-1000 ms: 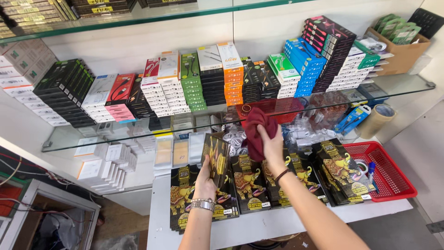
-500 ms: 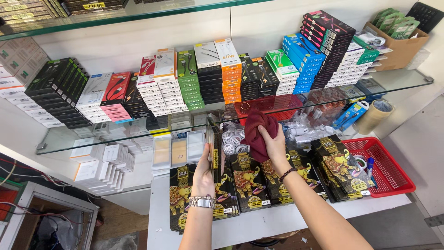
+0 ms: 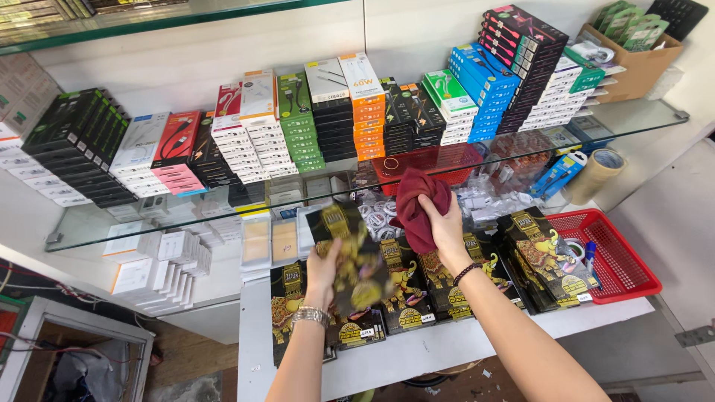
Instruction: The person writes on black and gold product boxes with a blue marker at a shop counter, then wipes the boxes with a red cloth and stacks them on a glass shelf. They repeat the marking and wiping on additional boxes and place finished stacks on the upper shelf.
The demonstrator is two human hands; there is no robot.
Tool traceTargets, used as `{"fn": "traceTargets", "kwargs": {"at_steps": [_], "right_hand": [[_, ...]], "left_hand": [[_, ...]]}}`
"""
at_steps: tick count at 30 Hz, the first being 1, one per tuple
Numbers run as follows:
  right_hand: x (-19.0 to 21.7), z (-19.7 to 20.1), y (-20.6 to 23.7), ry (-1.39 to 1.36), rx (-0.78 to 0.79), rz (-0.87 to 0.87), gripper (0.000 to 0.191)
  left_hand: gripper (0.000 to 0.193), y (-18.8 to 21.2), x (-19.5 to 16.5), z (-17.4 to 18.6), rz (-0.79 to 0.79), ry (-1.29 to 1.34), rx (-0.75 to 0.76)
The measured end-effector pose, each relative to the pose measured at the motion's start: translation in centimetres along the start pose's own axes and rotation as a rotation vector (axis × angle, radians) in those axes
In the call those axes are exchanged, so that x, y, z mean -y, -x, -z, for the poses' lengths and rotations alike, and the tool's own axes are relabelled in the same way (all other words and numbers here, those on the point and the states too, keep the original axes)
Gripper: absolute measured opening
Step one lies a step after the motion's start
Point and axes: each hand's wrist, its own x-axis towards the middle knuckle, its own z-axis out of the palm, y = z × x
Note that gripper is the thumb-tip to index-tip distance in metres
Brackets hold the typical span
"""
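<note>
White counter [image 3: 447, 350], black-gold packs [image 3: 406, 298], red basket [image 3: 622, 260]

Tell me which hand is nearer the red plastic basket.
Right. The right hand, clutching a maroon cloth, is just left of the red plastic basket; the left hand, holding a black-and-gold packet, is farther left.

Bright even light, soft shadows, faint glare on glass shelf [image 3: 633, 126], motion-blurred black-gold packet [image 3: 350, 260], wide-angle edge bending

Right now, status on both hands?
Left hand gripping a black-and-gold packet, lifted off the rows below. Right hand clutching a maroon cloth under the glass shelf. Nothing between them.
</note>
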Motion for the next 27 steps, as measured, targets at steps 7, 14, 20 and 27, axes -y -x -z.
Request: {"fn": "traceTargets", "kwargs": {"at_steps": [7, 14, 20, 27], "right_hand": [[0.4, 0.9, 0.5, 0.097, -0.032, 0.006, 0.055], [0.0, 2.2, 0.4, 0.122, -0.032, -0.024, 0.056], [-0.6, 3.7, -1.0, 0.128, -0.013, -0.023, 0.055], [-2.5, 3.5, -1.5, 0.156, -0.001, -0.061, 0.052]], "left_hand": [[0.076, -0.2, 6.0, 1.9, -0.192, -0.775, -0.180], [0.082, -0.5, 7.6, 0.9, -0.170, -0.838, -0.202], [0.071, 0.2, 8.9, -2.0, -0.770, -1.238, -0.303], [0.092, 3.1, 10.2, -9.3, -0.045, -1.253, 0.143]]}}
